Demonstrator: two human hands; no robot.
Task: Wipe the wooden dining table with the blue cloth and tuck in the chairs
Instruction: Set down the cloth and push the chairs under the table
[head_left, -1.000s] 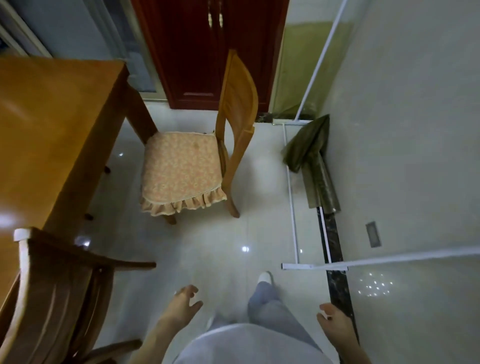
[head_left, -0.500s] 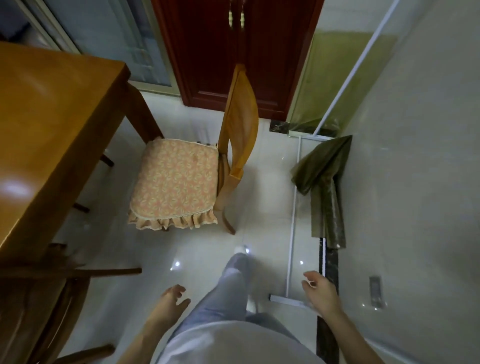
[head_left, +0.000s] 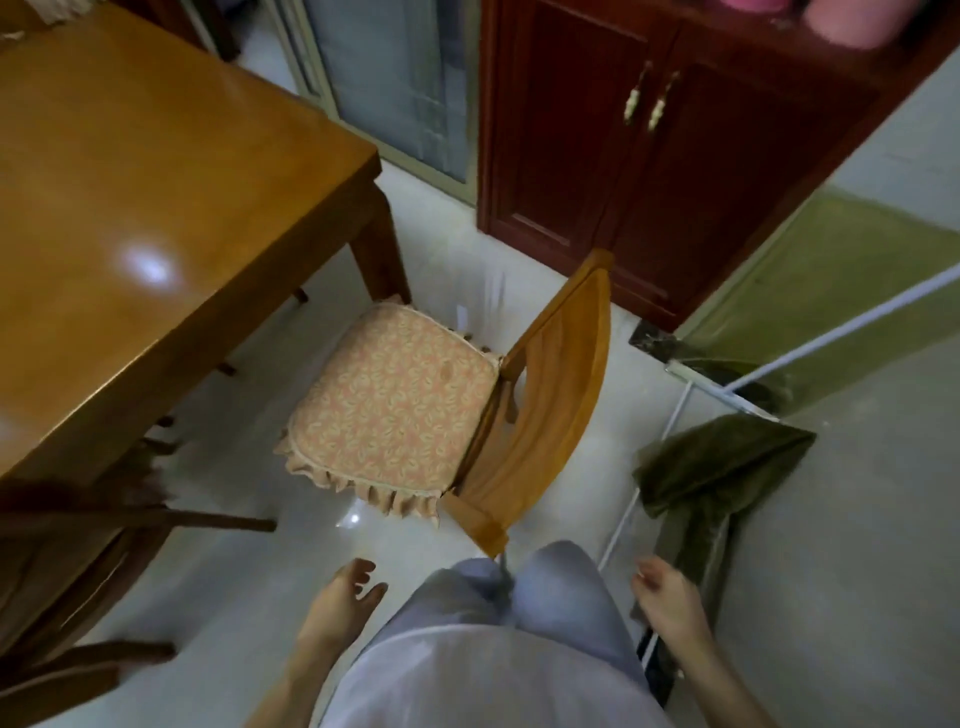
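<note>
The wooden dining table (head_left: 156, 208) fills the upper left. A wooden chair (head_left: 550, 395) with a peach patterned cushion (head_left: 389, 410) stands pulled out from the table's corner, its back towards me. A second, darker chair (head_left: 78, 571) sits at the lower left, partly under the table's edge. My left hand (head_left: 348, 597) hangs empty with fingers apart, below the cushion. On the other side of my legs, my right hand (head_left: 670, 597) is also empty and loosely spread. No blue cloth is in view.
A dark red cabinet (head_left: 649, 171) stands behind the chair. To the right, a glass panel with a white frame (head_left: 852, 327) has an olive green towel (head_left: 711, 467) draped over it. The floor is glossy pale tile (head_left: 234, 545).
I have stepped closer to the cushioned chair, which now sits right in front of my legs. Both hands stay empty at my sides.
</note>
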